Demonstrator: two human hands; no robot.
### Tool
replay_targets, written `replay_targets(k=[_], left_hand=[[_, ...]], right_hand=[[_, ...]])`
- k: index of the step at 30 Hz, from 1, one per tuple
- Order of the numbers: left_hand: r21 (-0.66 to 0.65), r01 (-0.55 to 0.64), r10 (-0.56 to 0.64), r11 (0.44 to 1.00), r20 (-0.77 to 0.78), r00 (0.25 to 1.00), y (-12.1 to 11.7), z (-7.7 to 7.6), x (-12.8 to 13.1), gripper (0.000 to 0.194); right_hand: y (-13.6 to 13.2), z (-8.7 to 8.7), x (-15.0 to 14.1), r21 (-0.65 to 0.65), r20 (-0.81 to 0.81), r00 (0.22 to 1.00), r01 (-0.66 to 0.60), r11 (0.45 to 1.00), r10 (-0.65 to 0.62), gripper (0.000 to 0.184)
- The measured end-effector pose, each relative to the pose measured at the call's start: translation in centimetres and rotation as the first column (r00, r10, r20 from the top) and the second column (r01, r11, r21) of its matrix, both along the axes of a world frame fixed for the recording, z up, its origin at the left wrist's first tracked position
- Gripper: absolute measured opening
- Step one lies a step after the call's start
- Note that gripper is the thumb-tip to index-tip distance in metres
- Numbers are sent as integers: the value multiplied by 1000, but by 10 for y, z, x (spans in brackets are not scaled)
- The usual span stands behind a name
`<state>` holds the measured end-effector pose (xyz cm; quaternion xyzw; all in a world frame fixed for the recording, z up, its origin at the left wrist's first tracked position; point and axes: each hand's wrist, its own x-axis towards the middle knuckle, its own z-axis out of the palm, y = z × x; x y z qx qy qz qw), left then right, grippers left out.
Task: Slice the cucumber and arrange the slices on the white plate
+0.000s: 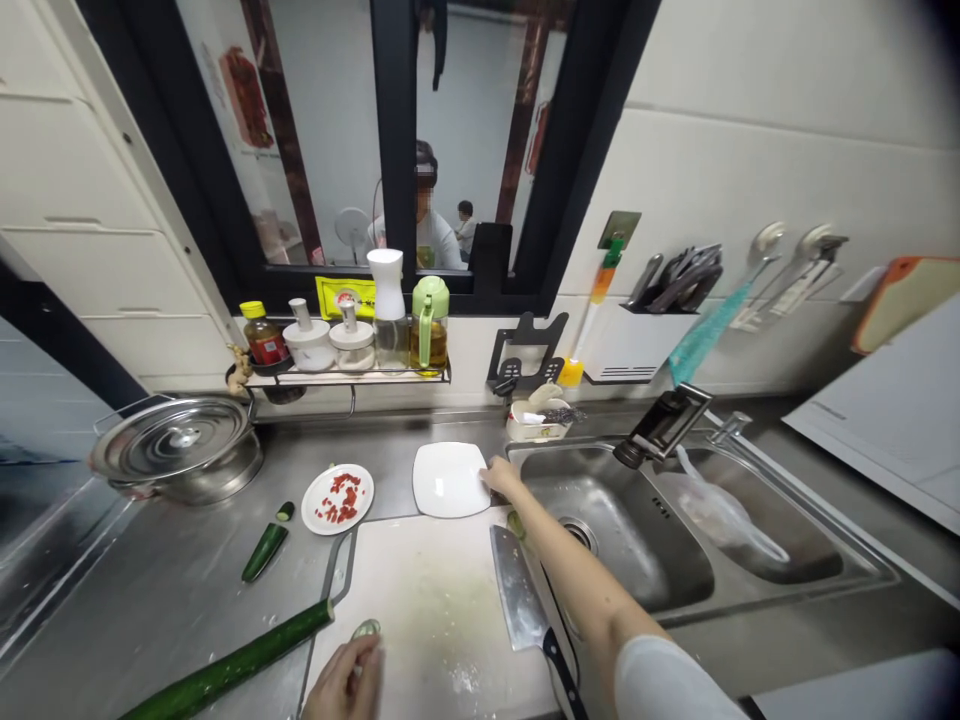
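Observation:
My right hand (502, 477) is closed on the right edge of a square white plate (451, 480) behind the cutting board. At the board's lower left, my left hand (346, 680) is closed, with cucumber slices (366, 628) at its fingertips. Pale wet marks stain the white cutting board (427, 590). A cleaver (517, 590) lies along the board's right side, its black handle toward me. Left of the board rests a long cucumber (232, 665), one end cut. Beyond it are a shorter cucumber piece (265, 552) and a small end piece (285, 511).
A white plate of chopped red pieces (337, 500) sits beside a lidded steel pot (180, 450). Seasoning jars (352, 345) and an oil jug (429, 325) line a rack under the window. At right is a double sink (600, 520) with a faucet (664, 425).

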<state>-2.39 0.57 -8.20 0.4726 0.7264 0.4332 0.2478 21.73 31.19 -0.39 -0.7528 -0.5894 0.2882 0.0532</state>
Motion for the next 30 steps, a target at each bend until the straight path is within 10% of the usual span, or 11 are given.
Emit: replay_targets(k=[13,30], left_hand=[[-96,101,-106,990,-55,993,-8,13,-15,48],[-118,149,-157,982,-60,986,-22,17,2,50]], right_hand=[[12,-14,-6,-229,-394,862,245,942,-320,13],[-95,11,4,-373,-736,518,228,899,-437,18]])
